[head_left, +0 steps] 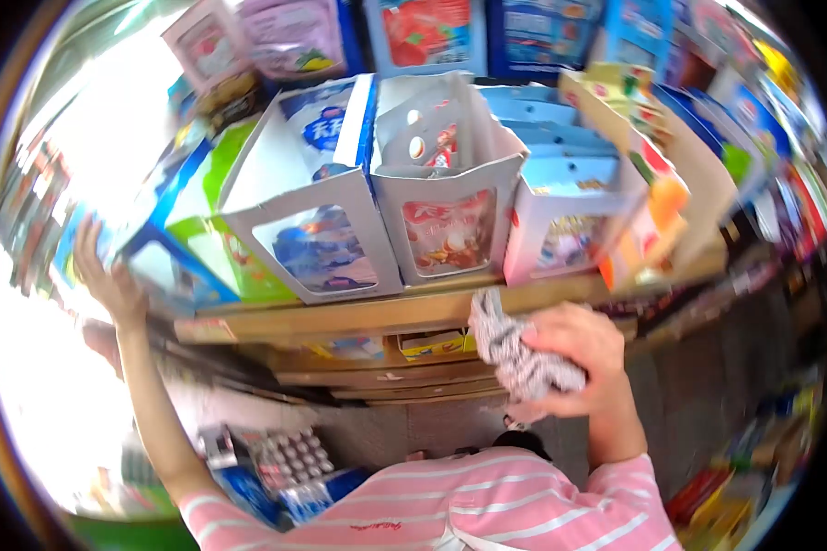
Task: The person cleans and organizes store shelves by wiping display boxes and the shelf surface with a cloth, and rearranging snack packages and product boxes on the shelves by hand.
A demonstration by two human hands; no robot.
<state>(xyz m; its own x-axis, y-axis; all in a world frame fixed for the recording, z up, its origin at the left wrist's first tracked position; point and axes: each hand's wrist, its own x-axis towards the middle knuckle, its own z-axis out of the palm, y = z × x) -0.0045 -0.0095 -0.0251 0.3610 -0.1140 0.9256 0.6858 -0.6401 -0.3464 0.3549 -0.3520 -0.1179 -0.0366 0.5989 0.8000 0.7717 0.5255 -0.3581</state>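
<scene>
In my right hand (579,354) is a crumpled greyish-pink striped cloth (519,354), bunched in the fingers just in front of the wooden shelf edge (450,310). At the far left my left hand (110,280) is raised with its fingers apart, beside a blue-edged display box (179,271). Whether its fingertips touch the packaging there is hard to see, because glare and blur cover that side. Closest to the cloth on the shelf are a grey-white box with red packets (450,234) and a pink-and-white box with blue packets (560,239).
More open-topped boxes line the shelf, including a white one with blue packets (326,253) and an orange-and-cream one (648,220). Packets hang or stand behind them. A lower shelf holds a yellow box (432,344). Packaged goods (294,459) lie low at the left.
</scene>
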